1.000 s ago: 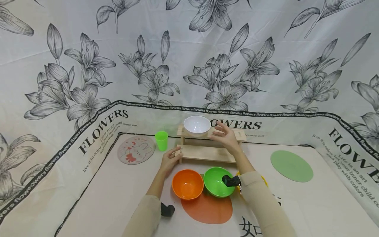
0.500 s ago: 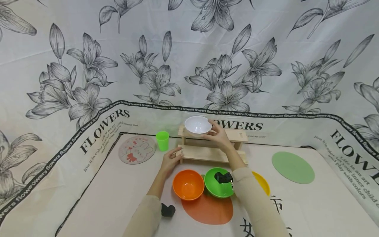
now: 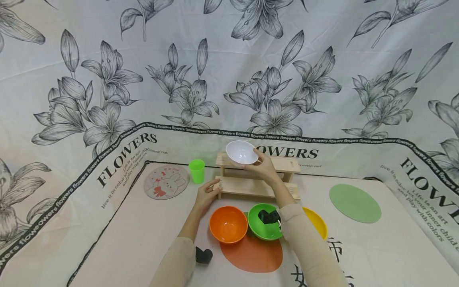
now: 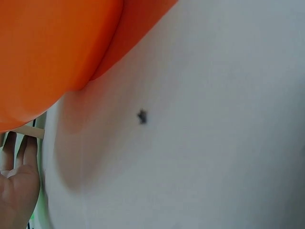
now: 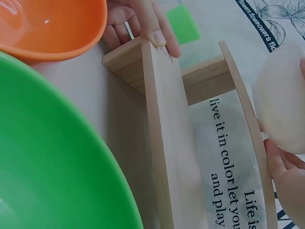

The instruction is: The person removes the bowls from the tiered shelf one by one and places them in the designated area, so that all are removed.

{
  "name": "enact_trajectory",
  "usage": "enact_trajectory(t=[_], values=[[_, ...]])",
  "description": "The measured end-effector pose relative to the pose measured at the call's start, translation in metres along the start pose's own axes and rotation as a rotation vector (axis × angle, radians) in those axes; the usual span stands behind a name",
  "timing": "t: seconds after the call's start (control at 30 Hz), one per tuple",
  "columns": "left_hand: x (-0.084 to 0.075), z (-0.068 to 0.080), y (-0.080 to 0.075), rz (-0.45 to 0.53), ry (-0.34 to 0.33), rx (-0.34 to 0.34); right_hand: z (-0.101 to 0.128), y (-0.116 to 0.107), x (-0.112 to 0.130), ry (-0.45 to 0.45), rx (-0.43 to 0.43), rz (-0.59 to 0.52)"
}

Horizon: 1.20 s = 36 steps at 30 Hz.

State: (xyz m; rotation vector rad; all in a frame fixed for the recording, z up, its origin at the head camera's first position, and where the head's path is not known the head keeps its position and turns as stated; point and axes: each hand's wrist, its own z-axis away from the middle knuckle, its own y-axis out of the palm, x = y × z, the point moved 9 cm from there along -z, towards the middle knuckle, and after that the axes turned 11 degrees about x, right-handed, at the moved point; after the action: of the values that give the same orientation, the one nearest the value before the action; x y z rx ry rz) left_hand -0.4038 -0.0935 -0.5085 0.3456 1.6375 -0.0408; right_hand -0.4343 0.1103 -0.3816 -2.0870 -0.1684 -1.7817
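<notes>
A white bowl (image 3: 241,151) is at the top shelf of a small wooden rack (image 3: 251,186), tilted toward me. My right hand (image 3: 256,160) grips its right rim, thumb inside and fingers underneath; the right wrist view shows the white bowl (image 5: 283,100) above my fingers (image 5: 286,179). My left hand (image 3: 209,191) holds the left end of the rack's lower shelf, its thumb (image 5: 159,34) lying on the wooden rack (image 5: 164,143). The left wrist view catches only the left hand (image 4: 19,183) below an orange bowl (image 4: 47,52).
In front of the rack an orange bowl (image 3: 228,224), a green bowl (image 3: 263,223) and a yellow bowl (image 3: 317,224) stand by an orange mat (image 3: 251,255). A green cup (image 3: 196,170) and a bunny coaster (image 3: 166,181) lie left, a green mat (image 3: 355,202) right.
My right hand moved left from above the top shelf and took hold of the white bowl, which now tilts. The left hand stayed on the rack.
</notes>
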Motion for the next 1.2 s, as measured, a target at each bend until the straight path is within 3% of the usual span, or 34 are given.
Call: enact_trajectory(t=[0.37, 0.53, 0.73, 1.2], values=[[-0.001, 0.000, 0.001, 0.014, -0.016, 0.016, 0.007, 0.001, 0.002, -0.019, -0.012, -0.014], [-0.009, 0.004, 0.005, 0.009, -0.023, 0.040, 0.011, 0.002, 0.002, -0.026, 0.003, -0.033], [0.000, 0.000, 0.001, 0.015, -0.014, 0.005, 0.020, 0.002, 0.005, -0.026, 0.020, -0.005], [-0.003, 0.003, 0.001, 0.002, -0.022, -0.007, 0.050, -0.010, 0.007, -0.064, 0.045, -0.005]])
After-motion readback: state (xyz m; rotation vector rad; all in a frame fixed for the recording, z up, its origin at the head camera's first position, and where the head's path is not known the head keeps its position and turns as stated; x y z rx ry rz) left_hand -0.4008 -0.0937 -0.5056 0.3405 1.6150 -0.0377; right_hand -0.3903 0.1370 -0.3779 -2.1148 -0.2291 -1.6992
